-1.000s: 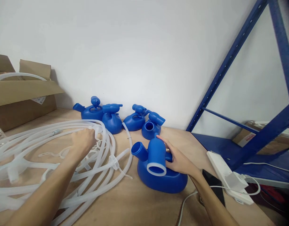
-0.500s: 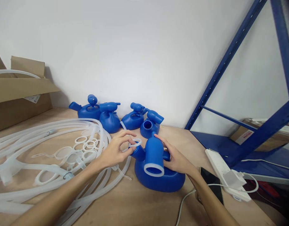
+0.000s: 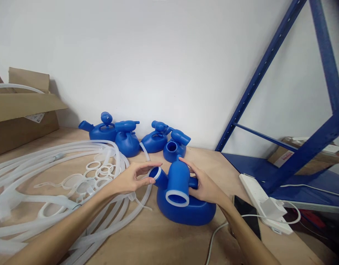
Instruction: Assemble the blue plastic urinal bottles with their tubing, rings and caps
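A blue plastic bottle (image 3: 190, 213) lies on the wooden table, its angled neck pointing up and left. Around the mouth of that neck sits a white ring (image 3: 158, 173). My left hand (image 3: 133, 177) pinches the ring and neck rim between thumb and fingers. Across the bottle rests a blue funnel-shaped piece (image 3: 178, 176) with a white ring (image 3: 177, 198) at its wide opening, which faces me. My right hand (image 3: 204, 184) grips the bottle's handle area, with the index finger on the narrow tip of the funnel piece.
Several blue bottles (image 3: 128, 144) stand by the wall. White tubing (image 3: 48, 154) and loose rings (image 3: 93, 165) cover the left. A cardboard box (image 3: 23, 125) is behind them. A power strip (image 3: 261, 202), phone (image 3: 248, 217) and blue shelf frame (image 3: 257, 77) are on the right.
The white ring in my left hand has moved down from above the neck onto its mouth. The view has shifted slightly; my right hand keeps its hold.
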`<act>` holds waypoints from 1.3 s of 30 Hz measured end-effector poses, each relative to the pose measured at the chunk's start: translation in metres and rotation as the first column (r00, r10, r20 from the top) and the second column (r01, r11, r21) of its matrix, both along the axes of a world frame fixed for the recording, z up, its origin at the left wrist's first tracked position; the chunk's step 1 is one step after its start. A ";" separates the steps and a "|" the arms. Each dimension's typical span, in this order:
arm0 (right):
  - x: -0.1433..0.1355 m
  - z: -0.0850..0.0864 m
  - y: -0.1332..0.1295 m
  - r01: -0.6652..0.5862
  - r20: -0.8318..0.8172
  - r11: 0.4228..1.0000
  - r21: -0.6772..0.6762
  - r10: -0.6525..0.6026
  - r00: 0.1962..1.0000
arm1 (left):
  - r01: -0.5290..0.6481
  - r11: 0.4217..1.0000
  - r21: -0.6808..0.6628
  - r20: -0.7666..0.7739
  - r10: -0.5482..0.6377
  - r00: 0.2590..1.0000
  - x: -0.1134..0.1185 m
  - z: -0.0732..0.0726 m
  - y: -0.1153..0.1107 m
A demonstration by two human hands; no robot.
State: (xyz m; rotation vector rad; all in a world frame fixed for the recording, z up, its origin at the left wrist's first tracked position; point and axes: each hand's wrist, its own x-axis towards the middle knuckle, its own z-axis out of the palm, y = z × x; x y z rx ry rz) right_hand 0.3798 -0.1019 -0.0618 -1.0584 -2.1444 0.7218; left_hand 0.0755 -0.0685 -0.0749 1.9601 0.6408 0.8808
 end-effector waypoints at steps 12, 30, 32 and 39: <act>0.005 0.002 0.001 -0.083 0.175 0.986 0.141 0.057 0.983 | 0.060 0.993 0.106 -0.221 -0.035 0.975 -0.005 0.020 0.001; -0.005 0.007 0.000 -0.106 0.315 0.949 0.296 0.008 0.949 | 0.116 0.947 0.301 -0.364 0.002 0.932 0.008 0.033 -0.016; -0.006 0.004 -0.001 -0.096 0.303 0.947 0.306 -0.002 0.953 | 0.053 0.944 0.325 -0.317 0.057 0.947 0.026 0.036 -0.030; -0.006 -0.007 -0.008 0.123 0.144 0.972 0.201 -0.154 0.978 | -0.020 0.859 0.512 -0.298 0.200 0.933 0.102 0.050 -0.040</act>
